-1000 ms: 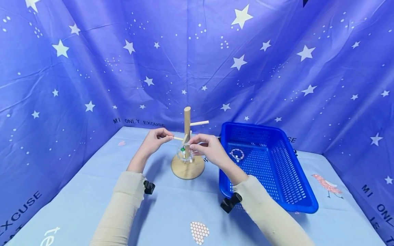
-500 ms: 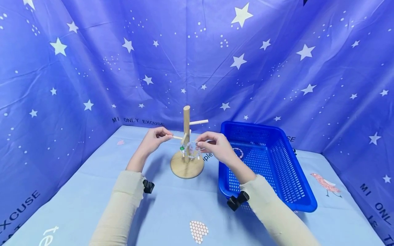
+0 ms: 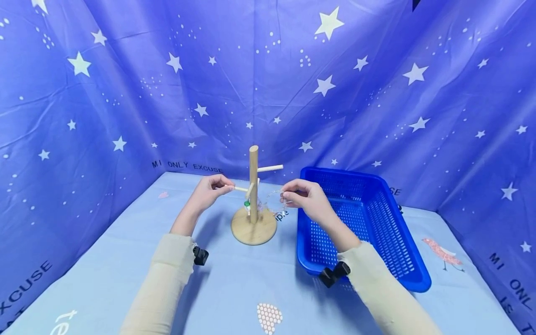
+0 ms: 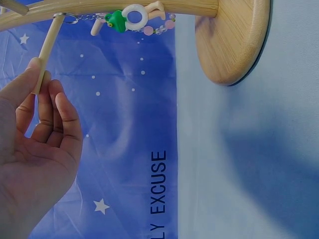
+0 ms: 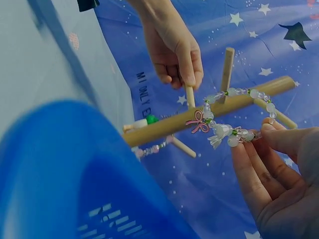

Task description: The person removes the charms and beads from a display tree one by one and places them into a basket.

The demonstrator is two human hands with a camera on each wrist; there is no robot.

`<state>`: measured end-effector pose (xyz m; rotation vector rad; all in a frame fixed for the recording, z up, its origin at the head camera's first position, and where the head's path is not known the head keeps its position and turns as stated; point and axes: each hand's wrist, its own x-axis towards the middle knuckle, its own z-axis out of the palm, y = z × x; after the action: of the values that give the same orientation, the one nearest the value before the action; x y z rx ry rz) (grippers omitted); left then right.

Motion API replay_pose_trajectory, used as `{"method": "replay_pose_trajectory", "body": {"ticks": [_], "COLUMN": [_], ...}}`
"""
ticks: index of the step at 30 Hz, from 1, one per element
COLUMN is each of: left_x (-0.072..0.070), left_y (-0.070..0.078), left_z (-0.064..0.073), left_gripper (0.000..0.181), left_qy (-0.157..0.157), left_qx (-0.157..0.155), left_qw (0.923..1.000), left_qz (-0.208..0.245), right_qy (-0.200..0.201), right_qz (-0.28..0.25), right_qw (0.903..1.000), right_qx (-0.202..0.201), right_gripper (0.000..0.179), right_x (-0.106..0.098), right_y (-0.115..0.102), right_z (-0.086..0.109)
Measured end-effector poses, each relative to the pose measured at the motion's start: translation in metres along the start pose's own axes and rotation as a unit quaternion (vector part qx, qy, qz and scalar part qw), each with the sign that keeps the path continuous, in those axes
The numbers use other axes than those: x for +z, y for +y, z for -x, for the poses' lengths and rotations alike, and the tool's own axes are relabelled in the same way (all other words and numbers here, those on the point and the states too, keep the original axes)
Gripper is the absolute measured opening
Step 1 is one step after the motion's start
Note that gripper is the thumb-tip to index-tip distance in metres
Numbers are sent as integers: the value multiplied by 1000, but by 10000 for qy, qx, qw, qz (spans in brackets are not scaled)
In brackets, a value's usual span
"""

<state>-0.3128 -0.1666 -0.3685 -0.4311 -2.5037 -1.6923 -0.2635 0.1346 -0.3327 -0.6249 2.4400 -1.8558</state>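
My left hand (image 3: 211, 190) pinches the tip of a wooden peg (image 4: 48, 45) on the left side of a wooden stand (image 3: 253, 163) with a round base. A keychain with a green-and-white figure (image 4: 117, 21) hangs from the inner end of that peg by its ring. To the right of the post, my right hand (image 3: 307, 200) pinches a beaded bracelet (image 5: 233, 91) between thumb and fingertips. It has clear, white and green beads, a white flower charm and a pink bow. A pink-beaded bracelet (image 4: 149, 31) hangs lower on the stand, behind the keychain.
A blue perforated basket (image 3: 404, 232) stands right of the stand, partly under my right forearm. Further bare pegs stick out of the post, one of them the upper right peg (image 3: 271, 168). A starry blue curtain (image 3: 259, 70) closes off the back and sides of the cloth-covered table.
My right hand has moved to the right, taking the beaded bracelet from in front of the post to beside it. My left hand stays on the peg. The bracelet in the basket is now hidden.
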Motion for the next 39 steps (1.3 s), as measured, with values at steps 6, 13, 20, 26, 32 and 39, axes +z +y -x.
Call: {"method": "replay_pose_trajectory", "body": {"ticks": [6, 13, 20, 26, 32, 39], "left_x": [-1, -3, -2, -1, -2, -1], "left_y": [0, 31, 5, 1, 0, -3], "left_z": [0, 14, 2, 0, 1, 0], "left_gripper": [20, 19, 19, 18, 18, 18], "left_qy": [-54, -118, -15, -4, 11, 1], "left_qx": [-67, 0, 24, 68, 30, 123], "left_qw": [10000, 9999, 10000, 10000, 10000, 9999], "left_qz": [35, 19, 38, 41, 1, -5], "right_qy": [235, 493, 676, 866, 1041, 1318], "right_qz": [88, 210, 334, 284, 247, 318], "right_qw": [9996, 9985, 9970, 9956, 9938, 9895], "right_qx": [101, 98, 159, 216, 310, 505], "right_gripper": [22, 21, 24, 24, 24, 26], "right_x": [-11, -24, -38, -50, -62, -84], "right_y": [6, 13, 23, 29, 39, 50], "right_z": [1, -1, -1, -1, -2, -2]}}
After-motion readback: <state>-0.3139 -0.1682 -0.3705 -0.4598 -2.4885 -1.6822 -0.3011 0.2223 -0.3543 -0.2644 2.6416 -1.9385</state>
